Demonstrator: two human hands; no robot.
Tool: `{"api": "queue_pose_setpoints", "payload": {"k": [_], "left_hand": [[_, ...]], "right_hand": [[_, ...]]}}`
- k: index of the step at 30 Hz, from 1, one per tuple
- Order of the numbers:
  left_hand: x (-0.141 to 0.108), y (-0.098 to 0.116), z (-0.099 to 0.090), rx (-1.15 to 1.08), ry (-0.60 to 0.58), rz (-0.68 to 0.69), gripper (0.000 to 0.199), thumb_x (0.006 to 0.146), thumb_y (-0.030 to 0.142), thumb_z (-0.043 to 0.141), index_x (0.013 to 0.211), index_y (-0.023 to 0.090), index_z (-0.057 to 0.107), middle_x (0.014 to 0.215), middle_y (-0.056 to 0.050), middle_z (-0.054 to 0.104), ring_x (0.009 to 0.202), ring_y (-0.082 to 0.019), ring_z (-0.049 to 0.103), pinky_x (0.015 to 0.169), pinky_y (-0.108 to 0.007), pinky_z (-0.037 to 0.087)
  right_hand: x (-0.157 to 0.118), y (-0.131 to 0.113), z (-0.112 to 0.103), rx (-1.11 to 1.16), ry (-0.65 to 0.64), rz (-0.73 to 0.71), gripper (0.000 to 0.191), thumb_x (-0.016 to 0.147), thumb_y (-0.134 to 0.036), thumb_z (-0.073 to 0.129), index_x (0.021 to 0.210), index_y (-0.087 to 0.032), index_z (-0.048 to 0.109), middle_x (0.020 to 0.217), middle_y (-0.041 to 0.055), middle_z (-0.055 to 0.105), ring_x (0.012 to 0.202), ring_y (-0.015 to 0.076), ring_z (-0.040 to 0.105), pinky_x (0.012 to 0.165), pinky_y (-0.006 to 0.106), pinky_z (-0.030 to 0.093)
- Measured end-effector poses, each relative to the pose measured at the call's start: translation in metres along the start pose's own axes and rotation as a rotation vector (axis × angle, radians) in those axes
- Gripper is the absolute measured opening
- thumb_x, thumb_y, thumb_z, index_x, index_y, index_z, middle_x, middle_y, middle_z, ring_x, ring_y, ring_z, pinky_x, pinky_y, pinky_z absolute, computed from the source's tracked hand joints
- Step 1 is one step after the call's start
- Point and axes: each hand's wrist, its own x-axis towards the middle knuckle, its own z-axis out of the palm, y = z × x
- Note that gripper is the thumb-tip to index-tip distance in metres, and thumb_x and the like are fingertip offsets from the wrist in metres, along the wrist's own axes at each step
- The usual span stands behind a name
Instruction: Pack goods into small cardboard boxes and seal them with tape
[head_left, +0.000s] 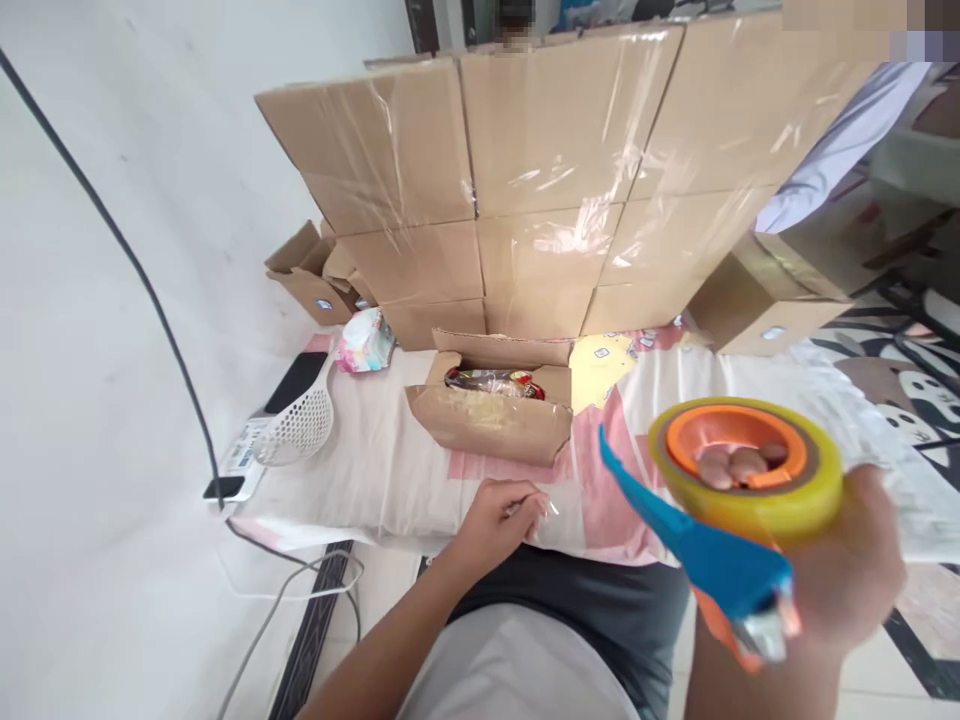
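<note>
My right hand point(862, 560) grips a tape dispenser point(739, 570) with a blue and orange body, raised close to the camera. A thick yellowish roll of clear tape point(814, 510) sits on it, and my fingertips show through the orange hub. My left hand point(506, 515) is closed in a pinch at the table's near edge, with a small shiny piece of clear tape point(553, 507) sticking out. Beyond it stands an open cardboard box point(491, 425), flaps up. Inside lies a dark glossy packet point(491, 382) with red and yellow parts.
A wall of taped cardboard boxes point(547, 130) rises behind. To the left lie a white slotted skimmer point(300, 430), a black phone point(296, 382) and a colourful tissue pack point(366, 342). Other boxes point(772, 300) flank the wall. A cable point(142, 270) hangs at left; a person's sleeve point(840, 150) shows at right.
</note>
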Motion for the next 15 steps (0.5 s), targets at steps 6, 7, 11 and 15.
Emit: {"api": "queue_pose_setpoints", "payload": {"k": [6,7,11,15], "left_hand": [[-0.01,0.009,-0.016,-0.11,0.04,0.054,0.037,0.097,0.038,0.055,0.072,0.015,0.07,0.051,0.001,0.062,0.05,-0.011,0.057,0.056,-0.022,0.044],[-0.011,0.008,-0.019,-0.117,0.053,0.059,0.036,0.097,0.04,0.056,0.076,0.015,0.072,0.052,0.001,0.064,0.051,-0.012,0.058,0.058,-0.023,0.045],[-0.013,0.006,-0.03,-0.171,0.099,0.084,0.03,0.096,0.041,0.06,0.092,0.015,0.075,0.063,-0.002,0.072,0.057,-0.013,0.064,0.065,-0.024,0.051],[-0.014,0.01,-0.043,-0.253,0.144,0.092,0.03,0.095,0.042,0.061,0.1,0.014,0.073,0.067,-0.003,0.074,0.055,-0.013,0.065,0.06,-0.026,0.053]], "right_hand": [[0.073,0.056,-0.006,-0.013,0.36,-0.203,0.031,0.094,-0.051,0.056,0.09,-0.022,0.064,0.085,0.0028,0.064,0.083,0.0187,0.067,0.077,0.032,0.057],[0.085,0.069,-0.009,-0.063,0.291,-0.187,0.035,0.092,-0.054,0.056,0.088,-0.02,0.063,0.082,0.0029,0.065,0.078,0.0183,0.067,0.074,0.032,0.057],[0.109,0.111,-0.022,-0.188,0.057,0.021,0.051,0.085,-0.066,0.057,0.096,-0.016,0.064,0.083,0.0055,0.069,0.073,0.0212,0.069,0.072,0.037,0.057],[0.115,0.126,-0.041,-0.385,0.102,0.182,0.054,0.077,-0.068,0.065,0.09,-0.016,0.063,0.081,0.0053,0.066,0.078,0.0233,0.066,0.072,0.037,0.054]]}}
